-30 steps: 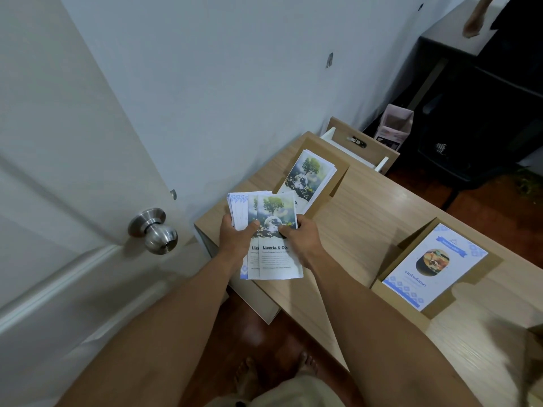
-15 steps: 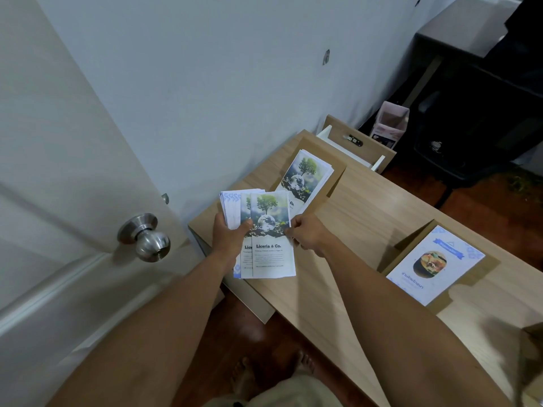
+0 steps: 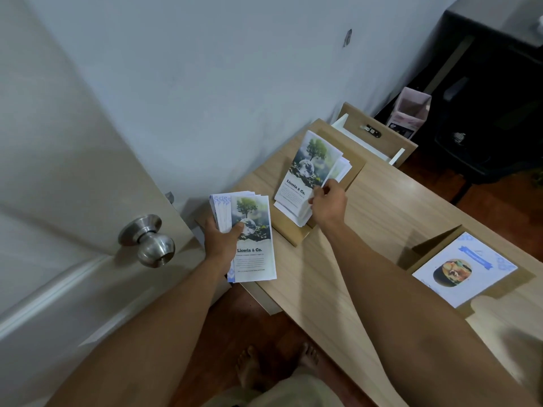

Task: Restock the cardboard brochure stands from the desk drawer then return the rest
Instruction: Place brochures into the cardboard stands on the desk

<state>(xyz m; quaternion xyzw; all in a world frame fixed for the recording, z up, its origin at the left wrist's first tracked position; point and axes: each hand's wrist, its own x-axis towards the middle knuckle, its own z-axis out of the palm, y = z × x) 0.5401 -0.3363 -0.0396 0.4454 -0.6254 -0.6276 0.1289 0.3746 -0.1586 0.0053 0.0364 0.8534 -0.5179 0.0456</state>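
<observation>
- My left hand [image 3: 221, 241] is closed around a stack of flyers [image 3: 246, 234], thumb on the tree picture on top.
- My right hand [image 3: 326, 203] pinches the edge of 1 tree flyer [image 3: 309, 168] that leans in the cardboard stand [image 3: 320, 186] just past my fingers.
- More flyers sit behind it in that stand.
- The stand is on the desk [image 3: 379, 218], just right of my left hand.
- A second stand [image 3: 467, 271] with a food flyer is well off to the right of my right arm.
- The open drawer [image 3: 379, 139] is past my right hand.
- A door knob [image 3: 148, 240] is left of my left hand.
</observation>
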